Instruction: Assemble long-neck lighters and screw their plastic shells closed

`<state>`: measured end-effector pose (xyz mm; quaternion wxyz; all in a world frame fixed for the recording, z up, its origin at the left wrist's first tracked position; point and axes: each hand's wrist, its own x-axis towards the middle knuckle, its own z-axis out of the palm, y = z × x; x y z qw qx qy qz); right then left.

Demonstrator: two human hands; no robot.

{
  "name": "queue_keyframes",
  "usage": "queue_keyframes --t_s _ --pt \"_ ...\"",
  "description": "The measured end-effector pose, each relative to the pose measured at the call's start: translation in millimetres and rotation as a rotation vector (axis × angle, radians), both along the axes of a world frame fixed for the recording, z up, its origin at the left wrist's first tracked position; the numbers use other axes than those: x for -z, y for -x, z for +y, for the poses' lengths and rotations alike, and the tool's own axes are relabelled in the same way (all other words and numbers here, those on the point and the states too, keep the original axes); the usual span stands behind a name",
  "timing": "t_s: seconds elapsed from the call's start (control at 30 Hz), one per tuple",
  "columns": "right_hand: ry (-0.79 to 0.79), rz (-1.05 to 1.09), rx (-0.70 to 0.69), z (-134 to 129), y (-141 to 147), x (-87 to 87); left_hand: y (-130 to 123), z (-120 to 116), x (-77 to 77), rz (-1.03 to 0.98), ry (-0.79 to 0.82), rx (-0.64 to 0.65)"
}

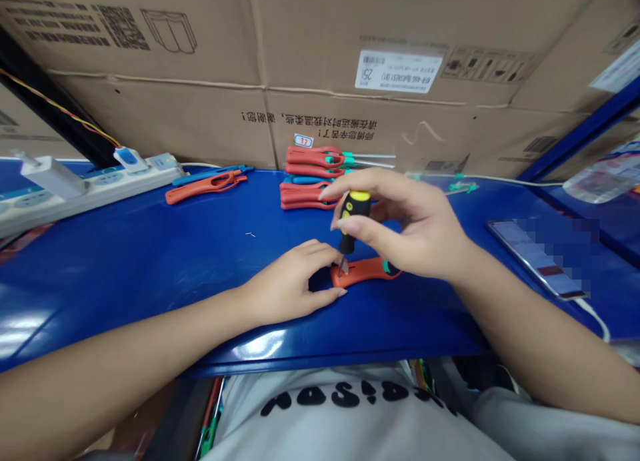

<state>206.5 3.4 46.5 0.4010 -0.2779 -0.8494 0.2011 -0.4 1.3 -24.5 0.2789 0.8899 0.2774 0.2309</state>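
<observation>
An orange long-reach lighter [367, 273] lies flat on the blue tabletop, its green trigger towards the right. My left hand [295, 281] pinches the lighter's left end between thumb and fingers. Above it, my right hand [405, 221] is wrapped round the black-and-yellow handle of a screwdriver [347, 237]. The screwdriver stands nearly upright, its tip at the left end of the lighter's body. Whether the tip sits in a screw is too small to tell. The lighter's right end is partly hidden below my right hand.
Behind my right hand lie stacked red lighters [305, 195]. Orange and blue handle pieces [205, 184] rest at the left, near a white power strip [110, 181]. A phone [537, 257] with a cable lies right. A cardboard box [200, 114] walls off the back.
</observation>
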Motion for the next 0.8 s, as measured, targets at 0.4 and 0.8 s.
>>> queue_keyframes --t_s 0.4,0.8 --pt "-0.174 -0.078 0.067 4.8 0.5 8.4 0.3 0.2 -0.2 -0.015 0.006 0.005" --pt "-0.107 -0.001 0.071 13.6 -4.5 10.2 0.0 -0.8 -2.4 -0.002 0.017 0.011"
